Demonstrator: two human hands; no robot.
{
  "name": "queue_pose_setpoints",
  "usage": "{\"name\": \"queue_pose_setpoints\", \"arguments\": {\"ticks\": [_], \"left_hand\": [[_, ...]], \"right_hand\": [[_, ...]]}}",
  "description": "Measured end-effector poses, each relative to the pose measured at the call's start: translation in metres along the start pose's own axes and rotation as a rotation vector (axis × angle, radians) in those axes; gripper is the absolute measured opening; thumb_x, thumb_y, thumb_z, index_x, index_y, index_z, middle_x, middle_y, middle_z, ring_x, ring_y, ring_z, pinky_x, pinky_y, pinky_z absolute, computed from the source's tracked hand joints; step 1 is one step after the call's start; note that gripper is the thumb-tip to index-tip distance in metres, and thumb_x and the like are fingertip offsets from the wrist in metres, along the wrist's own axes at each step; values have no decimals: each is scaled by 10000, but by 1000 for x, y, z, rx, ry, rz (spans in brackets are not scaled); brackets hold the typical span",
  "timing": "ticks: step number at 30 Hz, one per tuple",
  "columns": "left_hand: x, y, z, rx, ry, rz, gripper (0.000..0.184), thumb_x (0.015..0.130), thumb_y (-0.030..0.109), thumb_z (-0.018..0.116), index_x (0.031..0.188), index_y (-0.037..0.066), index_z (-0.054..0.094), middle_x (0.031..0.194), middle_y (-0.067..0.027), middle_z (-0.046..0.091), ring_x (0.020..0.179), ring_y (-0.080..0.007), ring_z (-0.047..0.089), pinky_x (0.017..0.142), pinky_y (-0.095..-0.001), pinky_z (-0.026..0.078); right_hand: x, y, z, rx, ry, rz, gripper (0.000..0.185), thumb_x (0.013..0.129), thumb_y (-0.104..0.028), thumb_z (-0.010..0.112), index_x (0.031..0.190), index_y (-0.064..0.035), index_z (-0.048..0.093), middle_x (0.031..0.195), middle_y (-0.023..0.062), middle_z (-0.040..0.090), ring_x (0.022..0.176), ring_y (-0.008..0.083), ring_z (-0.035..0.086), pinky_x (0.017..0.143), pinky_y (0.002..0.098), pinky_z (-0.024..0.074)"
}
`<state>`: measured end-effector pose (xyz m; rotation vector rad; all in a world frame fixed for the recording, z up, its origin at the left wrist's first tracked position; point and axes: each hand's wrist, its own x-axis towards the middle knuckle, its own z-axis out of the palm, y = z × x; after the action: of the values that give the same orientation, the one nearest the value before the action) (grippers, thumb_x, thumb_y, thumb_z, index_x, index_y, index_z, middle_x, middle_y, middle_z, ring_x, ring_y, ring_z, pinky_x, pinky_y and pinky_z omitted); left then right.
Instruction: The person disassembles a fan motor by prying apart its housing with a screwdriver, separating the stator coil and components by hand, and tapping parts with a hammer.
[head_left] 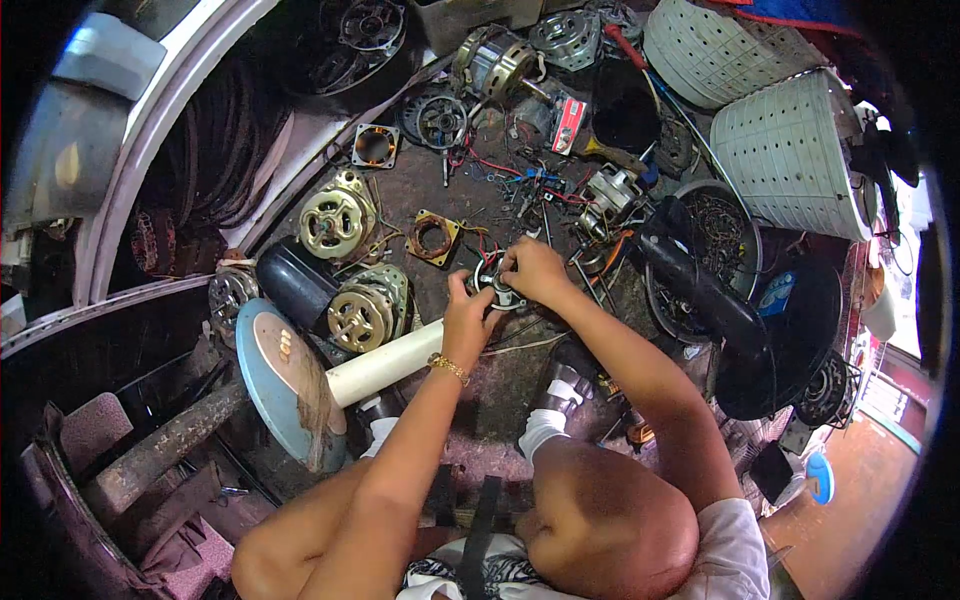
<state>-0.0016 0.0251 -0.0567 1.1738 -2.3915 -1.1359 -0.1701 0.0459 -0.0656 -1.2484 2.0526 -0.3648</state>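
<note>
Held out over the cluttered floor, at the middle of the view: a round metal motor part. Gripped at its near left edge by the left hand, thumb and fingers slightly parted around it. Bent close together and touching its upper right side: fingers of the right hand; cannot tell whether pinching anything, with the tips partly hidden.

Near the right forearm, a round basin with a dark tangle of scrap inside, partly covered by a long black cylinder. At upper left, a black tub with round motor parts in it, lower ones lost in shadow. Higher up, right of centre, a black container, contents too dark to make out. At upper right, two perforated white drums, tipped over, insides mostly out of sight.

Partly hidden behind the left forearm, the white pole of a blue-rimmed stand base.
</note>
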Motion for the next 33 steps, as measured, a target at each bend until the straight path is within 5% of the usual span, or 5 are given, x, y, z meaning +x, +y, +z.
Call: {"name": "queue_pose_setpoints", "arguments": {"ticks": [6, 14, 22, 25, 33], "left_hand": [[1, 4, 0, 21, -1, 13, 315, 638, 44, 790, 893, 32, 605, 1236, -205, 402, 1004, -387, 552, 849, -409, 474], [6, 9, -1, -54, 18, 43, 327, 627, 39, 790, 894, 49, 600, 1270, -208, 380, 1078, -401, 514, 885, -415, 458], [4, 13, -6, -206, 60, 45, 291, 730, 148, 685, 998, 88, 588, 1272, -227, 395, 1132, -427, 476, 925, -442, 420], [12, 5, 8, -354, 233, -99, 256, 800, 163, 648, 1004, 32, 567, 1141, -184, 491, 1076, -325, 499, 920, -396, 401], [38, 31, -6, -182, 334, -158, 181, 866, 202, 599, 952, 46, 634, 914, -71, 585, 878, -227, 530, 812, -354, 401]], "right_hand": [[-19, -6, 7, -55, 86, -24, 196, 682, -162, 723, 863, -109, 669, 1071, 129, 538, 990, 347, 529, 776, 458, 480], [18, 36, -23, 102, 539, -151, 201, 749, -135, 679, 931, -58, 646, 858, 153, 604, 827, 341, 615, 700, 427, 495], [42, 51, -24, -119, 464, -157, 193, 728, -108, 704, 905, -52, 652, 833, 114, 642, 685, 295, 641, 609, 407, 514], [30, 48, -40, 891, 138, 197, 213, 784, -84, 702, 947, 41, 645, 713, 82, 661, 475, 80, 514, 414, 221, 409], [-9, 20, -48, 1232, -100, 247, 280, 815, -80, 682, 1054, 40, 596, 746, 77, 649, 497, 60, 511, 409, 182, 369]]}}
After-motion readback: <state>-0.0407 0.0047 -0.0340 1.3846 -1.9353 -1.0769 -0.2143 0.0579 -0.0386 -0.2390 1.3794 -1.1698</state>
